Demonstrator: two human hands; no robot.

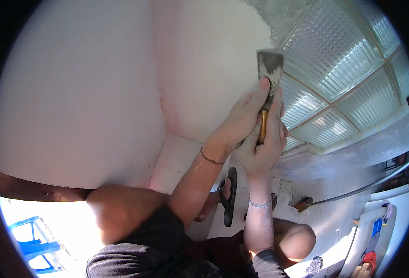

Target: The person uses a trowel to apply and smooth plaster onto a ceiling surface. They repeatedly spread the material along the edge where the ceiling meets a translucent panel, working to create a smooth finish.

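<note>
A putty knife (270, 64) with a pale-smeared metal blade and a yellowish wooden handle is held upright in front of the glass block panel (334, 55) and white wall (204, 69). My left hand (248, 111) is closed on it, thumb lying on the lower blade. My right hand (267, 143), dusted pale, is wrapped round the handle just below. Whether the blade touches the wall or glass, I cannot tell.
A curved ledge (334, 162) runs below the glass blocks. My sandalled foot (227, 194) is on the tiled floor (327, 217). A hose (366, 183) crosses at right near assorted items (366, 264). A blue plastic stool (33, 245) stands at lower left beyond a dark edge (37, 190).
</note>
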